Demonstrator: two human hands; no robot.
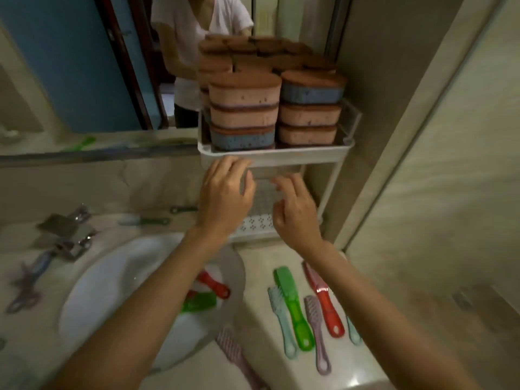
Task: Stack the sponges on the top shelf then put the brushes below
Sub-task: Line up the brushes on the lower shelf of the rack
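The sponges (277, 108) fill the top shelf (275, 156) of a white two-tier rack, stacked in two front columns of three with more rows behind; each is an oval-ended pad with a brown scouring face on top and a soft body below, mostly pink, though the bottom one of the left column and the top one of the right column are blue; the mirror (84, 66) behind doubles the pile. The lower shelf (257, 220), white with a perforated floor, holds nothing visible. The left hand (225, 195) reaches under the front rim of the top shelf, fingers curled and loose, gripping nothing; the right hand (295, 209) hovers just beside it over the lower shelf, fingers half bent, likewise empty. The brushes lie on the counter (259, 266) below the right arm: a green brush (292, 305), a red brush (323, 299), a mauve brush (316, 330) and a pale teal brush (281, 319), handles pointing towards the camera, side by side; another mauve one (233, 350) lies at the edge of the sink (98, 291); a red one (215, 284) and a green one (199, 302) rest inside the basin, partly hidden by the left forearm.
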